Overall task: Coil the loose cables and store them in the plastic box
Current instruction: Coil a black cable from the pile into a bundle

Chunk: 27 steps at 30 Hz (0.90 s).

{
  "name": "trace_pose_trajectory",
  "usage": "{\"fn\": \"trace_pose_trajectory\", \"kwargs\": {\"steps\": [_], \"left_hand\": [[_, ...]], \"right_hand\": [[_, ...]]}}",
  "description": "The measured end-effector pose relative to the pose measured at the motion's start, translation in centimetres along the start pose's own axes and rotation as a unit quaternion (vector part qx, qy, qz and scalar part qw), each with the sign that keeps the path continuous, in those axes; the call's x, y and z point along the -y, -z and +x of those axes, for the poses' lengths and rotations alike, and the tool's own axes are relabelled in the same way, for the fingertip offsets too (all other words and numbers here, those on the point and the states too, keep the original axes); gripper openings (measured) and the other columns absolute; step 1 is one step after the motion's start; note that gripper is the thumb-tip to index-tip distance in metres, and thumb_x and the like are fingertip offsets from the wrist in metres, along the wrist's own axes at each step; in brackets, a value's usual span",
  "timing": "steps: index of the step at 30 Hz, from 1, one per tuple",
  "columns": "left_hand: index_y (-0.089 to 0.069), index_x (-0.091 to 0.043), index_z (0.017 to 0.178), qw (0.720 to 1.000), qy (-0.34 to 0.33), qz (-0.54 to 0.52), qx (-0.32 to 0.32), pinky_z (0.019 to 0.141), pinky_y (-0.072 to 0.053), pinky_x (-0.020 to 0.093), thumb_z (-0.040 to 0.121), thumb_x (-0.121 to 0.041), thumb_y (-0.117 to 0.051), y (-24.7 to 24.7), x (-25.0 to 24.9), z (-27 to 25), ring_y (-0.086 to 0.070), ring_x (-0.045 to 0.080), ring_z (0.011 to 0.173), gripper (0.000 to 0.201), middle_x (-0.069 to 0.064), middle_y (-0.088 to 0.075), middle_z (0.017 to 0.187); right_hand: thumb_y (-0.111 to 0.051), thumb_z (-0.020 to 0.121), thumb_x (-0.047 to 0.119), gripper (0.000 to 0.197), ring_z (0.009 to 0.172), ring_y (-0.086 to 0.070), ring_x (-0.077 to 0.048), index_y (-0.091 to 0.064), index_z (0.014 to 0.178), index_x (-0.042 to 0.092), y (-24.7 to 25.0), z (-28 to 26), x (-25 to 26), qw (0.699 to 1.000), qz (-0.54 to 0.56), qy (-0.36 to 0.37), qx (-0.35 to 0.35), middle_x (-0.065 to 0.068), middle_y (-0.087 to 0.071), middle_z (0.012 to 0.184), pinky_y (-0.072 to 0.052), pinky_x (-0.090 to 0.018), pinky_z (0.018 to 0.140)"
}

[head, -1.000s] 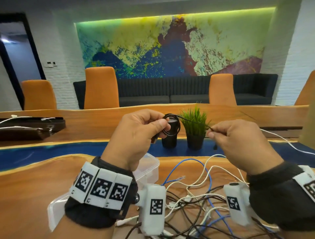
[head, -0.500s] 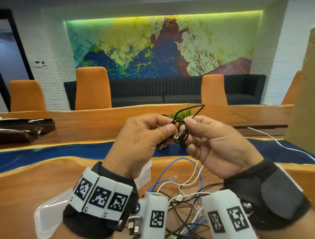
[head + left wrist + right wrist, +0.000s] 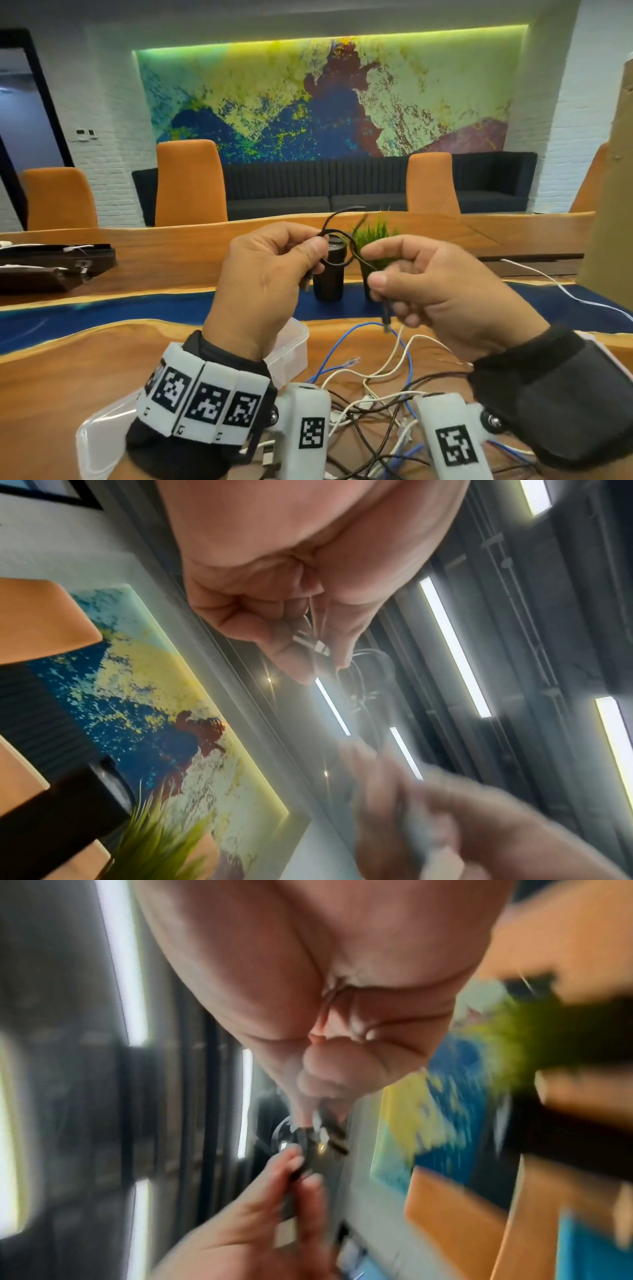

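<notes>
Above the table, the left hand (image 3: pixel 270 274) pinches a small black cable (image 3: pixel 337 246) coil; the right hand (image 3: pixel 438 294) grips its springy, light tail, best held near the plug

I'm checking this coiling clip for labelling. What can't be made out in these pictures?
- Inside of the plastic box: head view, left hand and wrist cover most of it.
- Plug type on the black cable: right wrist view blurred; head view too small.
- Right hand: smeared in left wrist view.
- Cable pile: cut off by bottom edge, behind wrist cameras.
</notes>
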<state>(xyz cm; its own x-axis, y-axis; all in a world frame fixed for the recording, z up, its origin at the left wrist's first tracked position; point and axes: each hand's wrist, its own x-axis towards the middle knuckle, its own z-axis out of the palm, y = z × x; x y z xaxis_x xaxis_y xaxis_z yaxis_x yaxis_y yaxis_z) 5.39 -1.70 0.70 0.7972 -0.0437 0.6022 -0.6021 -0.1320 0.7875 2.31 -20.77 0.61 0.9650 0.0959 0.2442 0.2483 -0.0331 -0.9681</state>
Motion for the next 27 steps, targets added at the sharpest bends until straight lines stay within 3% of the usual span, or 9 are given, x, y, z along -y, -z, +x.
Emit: {"fn": "trace_pose_trajectory", "kwargs": {"steps": [1, 4, 7, 9, 13, 16, 20, 23, 27], "left_hand": [[-0.074, -0.020, 0.085, 1.000, 0.012, -0.002, -0.015, 0.070, -0.058, 0.036, 0.091, -0.010, -0.065, 0.6, 0.0, 0.2, -0.069, 0.027, 0.077, 0.015, 0.009, -0.073, 0.079], [-0.074, -0.020, 0.082, 0.998, 0.052, -0.015, -0.029, 0.073, -0.057, 0.035, 0.091, -0.010, -0.065, 1.9, -0.1, 0.7, -0.068, 0.022, 0.075, 0.017, 0.009, -0.074, 0.079], [-0.074, -0.014, 0.085, 0.996, 0.082, -0.016, 0.018, 0.058, -0.053, 0.021, 0.091, -0.008, -0.064, 1.7, -0.1, 0.3, -0.067, 0.013, 0.070, 0.013, 0.011, -0.074, 0.078], [-0.073, -0.009, 0.089, 0.993, 0.104, -0.028, 0.048, 0.052, -0.047, 0.016, 0.091, -0.008, -0.064, 1.3, -0.1, 0.1, -0.066, 0.008, 0.064, 0.009, 0.007, -0.073, 0.075], [-0.073, -0.013, 0.088, 0.980, 0.145, -0.115, 0.078, 0.054, -0.043, 0.019, 0.080, -0.020, -0.069, 1.2, -0.2, 0.4, -0.066, 0.011, 0.069, 0.012, 0.005, -0.073, 0.081], [-0.073, -0.013, 0.088, 0.972, 0.150, -0.157, 0.093, 0.061, -0.044, 0.024, 0.072, -0.024, -0.068, 0.8, -0.5, 0.3, -0.065, 0.013, 0.070, 0.021, 0.006, -0.073, 0.083], [-0.074, -0.013, 0.088, 0.974, 0.140, -0.154, 0.090, 0.074, -0.044, 0.034, 0.069, -0.025, -0.069, 0.4, -0.4, 0.2, -0.064, 0.018, 0.074, 0.023, 0.007, -0.073, 0.081], [-0.073, -0.012, 0.091, 0.978, 0.123, -0.143, 0.087, 0.059, -0.041, 0.024, 0.069, -0.026, -0.068, 0.3, -0.5, 0.1, -0.062, 0.014, 0.069, 0.026, 0.004, -0.072, 0.076], [-0.073, -0.017, 0.086, 0.977, 0.121, -0.149, 0.096, 0.054, -0.038, 0.021, 0.070, -0.027, -0.068, -0.2, -0.3, 0.0, -0.060, 0.013, 0.067, 0.020, 0.004, -0.071, 0.076]], "right_hand": [[-0.069, 0.084, 0.003, 0.017, 0.045, -0.049, -0.007, -0.069, 0.100, 0.010, 0.7, 0.2, 0.0, 0.992, -0.100, 0.037, -0.059, 0.000, -0.063, 0.061, -0.041, -0.019, 0.040], [-0.069, 0.087, 0.015, 0.010, 0.056, -0.058, -0.005, -0.072, 0.083, 0.024, 2.7, 0.8, -0.3, 0.905, -0.321, 0.153, -0.236, 0.011, -0.063, 0.063, -0.055, -0.031, 0.058], [-0.063, 0.091, 0.021, 0.009, 0.075, -0.065, -0.016, -0.068, 0.088, 0.028, 3.2, 1.0, -0.9, 0.867, -0.336, 0.204, -0.307, 0.008, -0.067, 0.077, -0.058, -0.044, 0.073], [-0.062, 0.092, 0.019, 0.012, 0.077, -0.068, -0.016, -0.065, 0.087, 0.029, 2.9, 1.0, -1.1, 0.868, -0.309, 0.216, -0.322, 0.005, -0.068, 0.081, -0.060, -0.037, 0.070], [-0.058, 0.093, 0.006, 0.009, 0.080, -0.074, -0.020, -0.066, 0.091, 0.010, 1.1, 1.0, -0.3, 0.962, 0.089, 0.111, -0.234, -0.009, -0.072, 0.084, -0.060, -0.023, 0.064], [-0.054, 0.092, 0.004, 0.010, 0.074, -0.073, -0.017, -0.062, 0.099, 0.002, -0.7, 0.7, -0.1, 0.947, 0.289, 0.025, -0.137, -0.012, -0.069, 0.082, -0.059, -0.020, 0.061], [-0.059, 0.080, 0.009, 0.012, 0.061, -0.066, -0.011, -0.068, 0.087, 0.005, -2.0, 0.6, -0.4, 0.925, 0.375, -0.023, -0.058, -0.008, -0.067, 0.074, -0.055, -0.018, 0.052], [-0.062, 0.077, 0.013, 0.013, 0.057, -0.062, -0.009, -0.072, 0.085, 0.010, -1.8, 0.6, -0.7, 0.920, 0.387, -0.055, -0.035, -0.005, -0.066, 0.071, -0.051, -0.018, 0.045], [-0.062, 0.076, 0.015, 0.019, 0.055, -0.054, -0.007, -0.071, 0.093, 0.013, -1.4, 0.8, -0.9, 0.920, 0.384, -0.072, -0.014, -0.002, -0.063, 0.075, -0.043, -0.016, 0.043]]}}
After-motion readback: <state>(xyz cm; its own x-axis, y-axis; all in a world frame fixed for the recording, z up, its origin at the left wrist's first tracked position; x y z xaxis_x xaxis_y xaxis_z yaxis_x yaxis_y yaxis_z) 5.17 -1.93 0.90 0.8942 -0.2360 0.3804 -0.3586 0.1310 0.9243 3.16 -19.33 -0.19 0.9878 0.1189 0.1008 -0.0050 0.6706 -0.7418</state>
